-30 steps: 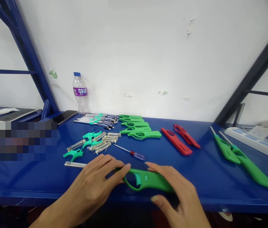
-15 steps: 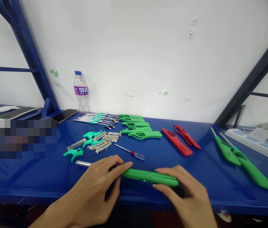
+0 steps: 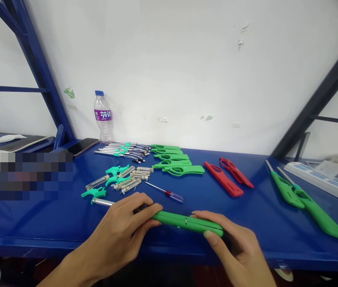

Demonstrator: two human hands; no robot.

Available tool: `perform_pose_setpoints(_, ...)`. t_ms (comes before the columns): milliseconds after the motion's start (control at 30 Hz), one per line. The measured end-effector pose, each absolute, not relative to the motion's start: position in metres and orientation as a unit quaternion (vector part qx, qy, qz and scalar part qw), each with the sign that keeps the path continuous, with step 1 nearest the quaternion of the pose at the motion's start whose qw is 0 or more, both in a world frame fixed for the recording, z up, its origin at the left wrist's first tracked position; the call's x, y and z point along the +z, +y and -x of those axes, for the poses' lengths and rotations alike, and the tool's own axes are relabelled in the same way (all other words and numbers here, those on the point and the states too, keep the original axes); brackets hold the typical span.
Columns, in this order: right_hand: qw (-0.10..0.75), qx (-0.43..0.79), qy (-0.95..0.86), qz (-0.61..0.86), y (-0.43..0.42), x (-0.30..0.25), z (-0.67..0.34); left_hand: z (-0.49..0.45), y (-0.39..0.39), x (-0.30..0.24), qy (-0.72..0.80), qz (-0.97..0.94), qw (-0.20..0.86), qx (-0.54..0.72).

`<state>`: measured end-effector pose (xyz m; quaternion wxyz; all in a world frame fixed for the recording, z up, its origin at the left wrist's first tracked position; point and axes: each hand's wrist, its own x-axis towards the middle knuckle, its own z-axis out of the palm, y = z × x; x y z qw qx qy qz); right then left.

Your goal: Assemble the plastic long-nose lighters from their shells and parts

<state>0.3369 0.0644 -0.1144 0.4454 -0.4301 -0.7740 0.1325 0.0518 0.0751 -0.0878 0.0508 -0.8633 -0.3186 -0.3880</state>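
Both hands hold a green long-nosed lighter sideways above the front of the table. My left hand is closed around its nozzle end, and a silver metal tube sticks out to the left beyond the fingers. At the other end, my right hand pinches the handle between thumb and fingers. A seam runs along the handle, with a thin gap showing near the right end. Just behind the hands lies a screwdriver with a clear purple handle.
Teal triggers and clear fuel tanks lie behind my left hand. Farther back are metal nozzles with wires, green shells and a bottle. Red shells and two green lighters lie to the right.
The lighter has shifted slightly left and its nozzle end has risen a little. My right thumb has moved up onto the near side of the handle's end.
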Motion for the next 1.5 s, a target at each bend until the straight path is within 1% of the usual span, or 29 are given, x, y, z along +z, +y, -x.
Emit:
perform_pose_setpoints(100,0.444,0.138,-0.771,0.435,0.064,-0.115,-0.338,-0.052,0.076,-0.087,-0.319,0.861,0.064,-0.391)
perform_pose_setpoints(233,0.441,0.173,-0.768,0.431,0.062,-0.113,-0.336,-0.052,0.076,-0.087,-0.324,0.858,0.075,-0.391)
perform_pose_setpoints(400,0.456,0.209,-0.751,0.431,0.057,-0.11,-0.334,-0.051,0.076,-0.088,-0.318,0.861,0.076,-0.389)
perform_pose_setpoints(567,0.453,0.202,-0.753,0.432,0.058,-0.111,-0.334,-0.051,0.077,-0.089,-0.319,0.862,0.075,-0.387)
perform_pose_setpoints(733,0.461,0.168,-0.758,0.43,0.062,-0.111,-0.332,-0.051,0.078,-0.088,-0.321,0.852,0.099,-0.401)
perform_pose_setpoints(1000,0.474,0.184,-0.756,0.412,0.062,-0.107,-0.326,-0.052,0.078,-0.088,-0.315,0.843,0.118,-0.42)
perform_pose_setpoints(1133,0.474,0.177,-0.741,0.441,0.062,-0.114,-0.328,-0.052,0.075,-0.09,-0.331,0.846,0.105,-0.404)
perform_pose_setpoints(1333,0.492,0.227,-0.715,0.442,0.061,-0.119,-0.329,-0.05,0.073,-0.091,-0.341,0.875,0.051,-0.339)
perform_pose_setpoints(1500,0.466,0.201,-0.731,0.457,0.061,-0.119,-0.329,-0.051,0.072,-0.089,-0.352,0.877,0.088,-0.314)
